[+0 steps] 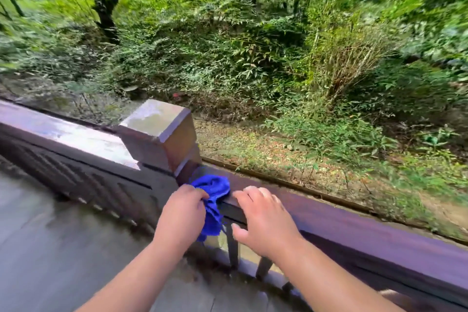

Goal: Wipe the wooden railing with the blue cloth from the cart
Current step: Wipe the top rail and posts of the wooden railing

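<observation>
The dark wooden railing [367, 225] runs from the left edge down to the lower right, broken by a square post [162, 132] near the middle. A crumpled blue cloth [214, 192] lies on the rail top just right of the post, with part of it hanging down the near side. My left hand [181, 213] grips the cloth at the rail's near edge. My right hand [263, 218] rests flat on the rail top beside the cloth, fingers spread and thumb down the near face. The cart is not in view.
Below the rail are dark balusters [233, 248] and a slatted panel [83, 177] left of the post. I stand on a grey paved floor [50, 248]. Beyond the railing lie bare ground [278, 149], dense green bushes and a tree trunk [103, 7].
</observation>
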`<state>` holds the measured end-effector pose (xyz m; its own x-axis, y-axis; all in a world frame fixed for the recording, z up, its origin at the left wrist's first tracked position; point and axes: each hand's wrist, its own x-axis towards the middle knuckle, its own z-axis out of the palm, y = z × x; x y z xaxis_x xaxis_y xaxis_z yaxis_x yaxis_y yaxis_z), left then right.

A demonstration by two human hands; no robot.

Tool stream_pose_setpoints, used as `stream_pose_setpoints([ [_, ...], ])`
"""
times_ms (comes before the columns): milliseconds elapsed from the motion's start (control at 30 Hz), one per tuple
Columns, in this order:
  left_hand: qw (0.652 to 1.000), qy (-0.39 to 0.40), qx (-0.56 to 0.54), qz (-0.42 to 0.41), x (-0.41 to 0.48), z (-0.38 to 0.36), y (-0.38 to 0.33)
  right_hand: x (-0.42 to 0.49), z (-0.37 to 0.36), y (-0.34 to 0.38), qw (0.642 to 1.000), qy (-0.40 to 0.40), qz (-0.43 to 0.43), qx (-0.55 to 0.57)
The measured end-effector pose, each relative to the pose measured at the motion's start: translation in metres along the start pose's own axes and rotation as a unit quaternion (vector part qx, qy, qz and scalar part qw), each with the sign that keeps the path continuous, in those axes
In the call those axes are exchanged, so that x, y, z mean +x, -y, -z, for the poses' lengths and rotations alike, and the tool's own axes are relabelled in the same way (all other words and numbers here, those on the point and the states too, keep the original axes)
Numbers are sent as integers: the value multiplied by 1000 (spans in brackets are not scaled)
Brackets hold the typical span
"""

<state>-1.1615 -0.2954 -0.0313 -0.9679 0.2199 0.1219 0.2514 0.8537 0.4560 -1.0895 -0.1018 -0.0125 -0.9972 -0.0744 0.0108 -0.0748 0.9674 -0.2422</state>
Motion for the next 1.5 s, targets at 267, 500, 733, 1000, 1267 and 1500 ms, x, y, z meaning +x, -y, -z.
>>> stream_pose_setpoints([
  [267,987,-65,-87,117,-34,76,64,31,-40,117,989,66,97,89],
  [500,980,-110,-109,126,12,140,162,83,-51,206,990,60,98,81],
  [733,985,-68,-136,83,84,181,241,125,-80,278,996,60,-2,61],
  [1000,980,53,-190,-4,147,140,207,137,-81,289,965,14,-195,175],
  [1267,943,189,78,-264,162,89,208,157,-112,280,956,64,-243,151],
  [1500,902,200,158,-348,186,103,243,191,-106,299,970,-14,-205,131],
])
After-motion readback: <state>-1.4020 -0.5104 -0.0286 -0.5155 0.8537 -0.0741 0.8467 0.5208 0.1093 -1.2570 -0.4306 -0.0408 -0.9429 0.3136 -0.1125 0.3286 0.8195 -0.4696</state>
